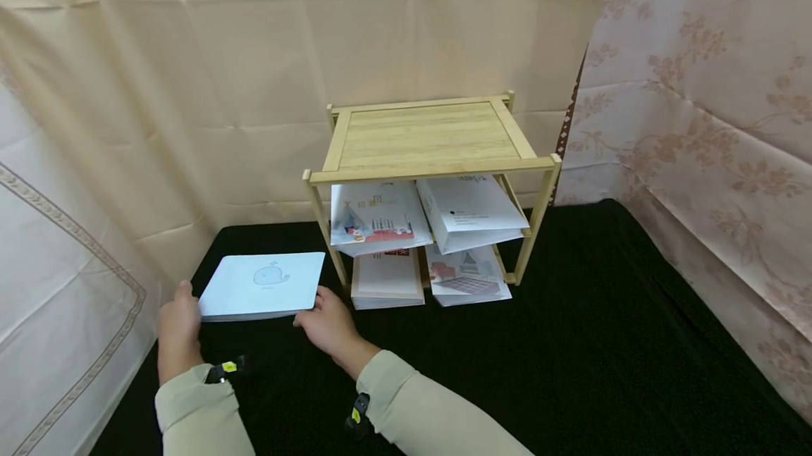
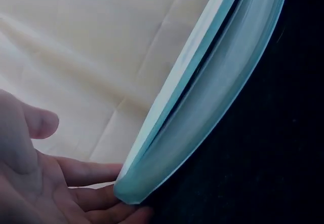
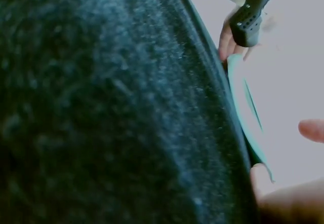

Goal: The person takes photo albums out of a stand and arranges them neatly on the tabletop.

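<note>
A pale blue notebook (image 1: 254,301) with a small whale drawn on its cover lies at the left of the black cloth. My left hand (image 1: 177,325) is at its left edge; in the left wrist view straight fingers (image 2: 88,173) touch the corner of the notebook (image 2: 212,92), and the thumb stands away from it. At the near right corner is my right hand (image 1: 333,325). The right wrist view shows its fingertips at the end of the notebook (image 3: 245,117), with the thumb (image 3: 311,130) apart from the cover. Its pages bulge beneath the cover.
Right of the notebook stands a two-tier wooden rack (image 1: 419,135). Its upper tier holds an illustrated book (image 1: 380,213) and a white book (image 1: 472,209); below are a plain-covered book (image 1: 387,280) and another illustrated one (image 1: 469,276). Beige curtain (image 1: 406,33) hangs behind.
</note>
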Demonstrator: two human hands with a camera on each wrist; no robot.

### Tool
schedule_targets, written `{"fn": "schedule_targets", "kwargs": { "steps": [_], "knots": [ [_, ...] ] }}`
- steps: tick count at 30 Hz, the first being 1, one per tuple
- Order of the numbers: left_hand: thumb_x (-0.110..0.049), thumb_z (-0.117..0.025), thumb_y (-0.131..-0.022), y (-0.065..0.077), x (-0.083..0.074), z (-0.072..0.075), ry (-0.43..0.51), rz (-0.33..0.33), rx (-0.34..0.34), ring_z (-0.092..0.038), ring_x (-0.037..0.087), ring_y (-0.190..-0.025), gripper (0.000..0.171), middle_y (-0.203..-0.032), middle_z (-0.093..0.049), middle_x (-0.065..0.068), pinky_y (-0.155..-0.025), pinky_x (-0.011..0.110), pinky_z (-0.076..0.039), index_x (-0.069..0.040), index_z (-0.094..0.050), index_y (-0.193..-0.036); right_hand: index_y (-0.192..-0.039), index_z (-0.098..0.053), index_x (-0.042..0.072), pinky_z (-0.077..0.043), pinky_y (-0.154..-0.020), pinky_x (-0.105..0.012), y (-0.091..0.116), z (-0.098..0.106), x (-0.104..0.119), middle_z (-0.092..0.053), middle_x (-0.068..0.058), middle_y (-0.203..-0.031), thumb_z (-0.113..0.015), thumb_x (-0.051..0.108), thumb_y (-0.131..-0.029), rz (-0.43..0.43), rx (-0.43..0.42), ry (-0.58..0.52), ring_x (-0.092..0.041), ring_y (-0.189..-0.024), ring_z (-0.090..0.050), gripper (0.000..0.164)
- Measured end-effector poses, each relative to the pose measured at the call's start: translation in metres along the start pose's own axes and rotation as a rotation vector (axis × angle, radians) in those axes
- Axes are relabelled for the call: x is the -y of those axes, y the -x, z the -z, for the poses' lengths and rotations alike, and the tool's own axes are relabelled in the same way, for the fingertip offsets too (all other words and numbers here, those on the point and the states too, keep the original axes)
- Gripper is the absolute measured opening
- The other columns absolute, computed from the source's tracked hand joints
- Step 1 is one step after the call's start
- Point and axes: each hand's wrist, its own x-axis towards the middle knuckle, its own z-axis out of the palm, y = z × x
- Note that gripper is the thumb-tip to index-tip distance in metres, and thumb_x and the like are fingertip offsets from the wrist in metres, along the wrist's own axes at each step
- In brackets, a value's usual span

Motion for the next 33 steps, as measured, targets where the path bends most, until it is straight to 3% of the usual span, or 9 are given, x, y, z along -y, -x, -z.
{"fn": "schedule_targets", "kwargs": {
  "steps": [2, 5, 10, 17, 22, 25, 33],
  "knots": [
    [-0.059, -0.015, -0.105, 0.000, -0.001, 0.000, -0.021, -0.003, 0.012, -0.012, 0.044, -0.157, 0.086, -0.170, -0.011, 0.026, -0.129, 0.055, -0.013, 0.005, -0.012, -0.162, -0.146, -0.054, 0.019, -0.053, -0.103, -0.047, 0.001, 0.002, 0.003, -0.070, 0.001, -0.131, -0.078, 0.012, -0.084, -0.001, 0.041, 0.016, -0.019, -0.114, -0.068, 0.066],
    [-0.061, -0.013, -0.104, 0.001, -0.001, 0.000, -0.064, 0.012, 0.010, -0.008, 0.047, -0.157, 0.088, -0.170, -0.002, 0.027, -0.128, 0.059, -0.013, 0.006, -0.006, -0.162, -0.143, -0.056, 0.020, -0.053, -0.100, -0.046, 0.003, 0.005, 0.005, -0.069, 0.000, -0.131, -0.077, 0.011, -0.085, 0.017, 0.100, 0.054, -0.017, -0.107, -0.067, 0.061],
    [-0.061, -0.016, -0.104, 0.003, -0.001, -0.001, -0.079, 0.013, 0.005, -0.016, 0.051, -0.154, 0.088, -0.169, -0.007, 0.030, -0.124, 0.064, -0.021, 0.006, -0.009, -0.162, -0.142, -0.056, 0.017, -0.054, -0.097, -0.045, 0.007, 0.012, 0.009, -0.067, -0.004, -0.132, -0.075, 0.009, -0.087, 0.050, 0.166, 0.078, -0.016, -0.102, -0.067, 0.058],
    [-0.062, -0.021, -0.103, 0.006, -0.007, -0.003, -0.157, 0.018, 0.029, -0.020, 0.053, -0.152, 0.091, -0.167, -0.010, 0.033, -0.123, 0.065, -0.023, 0.008, -0.011, -0.161, -0.142, -0.058, 0.015, -0.055, -0.098, -0.045, 0.011, 0.019, 0.013, -0.070, -0.004, -0.126, -0.075, 0.013, -0.089, 0.025, 0.190, 0.110, -0.017, -0.105, -0.068, 0.056],
    [-0.064, -0.018, -0.103, 0.010, -0.013, -0.002, -0.169, 0.026, 0.046, -0.017, 0.052, -0.154, 0.090, -0.169, -0.008, 0.030, -0.123, 0.066, -0.021, 0.003, -0.009, -0.162, -0.154, -0.046, 0.009, -0.050, -0.109, -0.049, 0.015, 0.022, 0.015, -0.061, -0.011, -0.145, -0.076, 0.018, -0.089, 0.007, 0.183, 0.148, -0.028, -0.127, -0.063, 0.072],
    [-0.064, -0.019, -0.103, 0.010, -0.015, -0.003, -0.198, -0.008, 0.033, -0.019, 0.052, -0.153, 0.090, -0.168, -0.012, 0.031, -0.123, 0.065, -0.021, 0.005, -0.015, -0.161, -0.157, -0.040, 0.006, -0.047, -0.113, -0.050, 0.019, 0.024, 0.018, -0.053, -0.014, -0.153, -0.077, 0.019, -0.089, 0.009, 0.177, 0.166, -0.033, -0.136, -0.057, 0.078],
    [-0.063, -0.029, -0.104, 0.012, -0.025, -0.009, -0.280, -0.042, 0.069, -0.031, 0.053, -0.147, 0.086, -0.162, -0.030, 0.032, -0.117, 0.067, -0.031, 0.003, -0.031, -0.159, -0.155, -0.043, 0.007, -0.049, -0.111, -0.048, 0.029, 0.034, 0.027, -0.055, -0.015, -0.151, -0.075, 0.017, -0.091, 0.019, 0.224, 0.111, -0.029, -0.131, -0.061, 0.072]
  ]
}}
